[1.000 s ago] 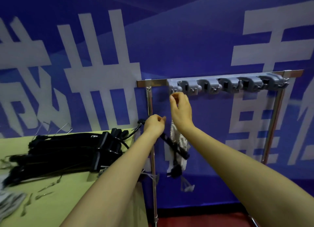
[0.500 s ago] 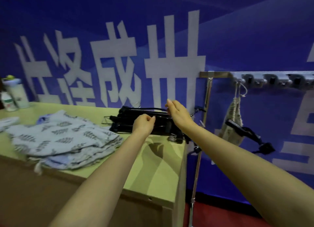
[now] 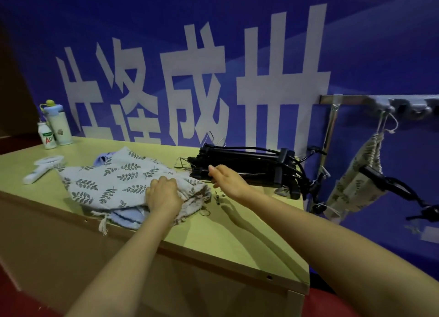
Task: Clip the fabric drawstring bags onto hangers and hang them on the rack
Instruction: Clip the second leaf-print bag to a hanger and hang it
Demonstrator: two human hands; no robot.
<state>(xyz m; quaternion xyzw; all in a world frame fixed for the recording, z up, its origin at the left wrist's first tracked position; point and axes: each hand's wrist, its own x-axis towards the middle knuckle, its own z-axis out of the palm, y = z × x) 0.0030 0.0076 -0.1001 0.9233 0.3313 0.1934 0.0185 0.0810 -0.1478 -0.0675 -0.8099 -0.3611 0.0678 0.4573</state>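
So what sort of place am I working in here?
Probably a staged workstation, not a home: a large blue banner with white characters as backdrop, a pale green table bearing a stack of black plastic clip hangers and leaf-print fabric drawstring bags, beside a silver metal rack.

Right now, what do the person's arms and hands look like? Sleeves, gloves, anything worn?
Both forearms are bare right up to the bottom edge of the frame, with no sleeve or cuff in view. The left hand and right hand are ungloved. No watch, ring, bracelet, tape or marking shows on either, and no cable or tracker is attached.
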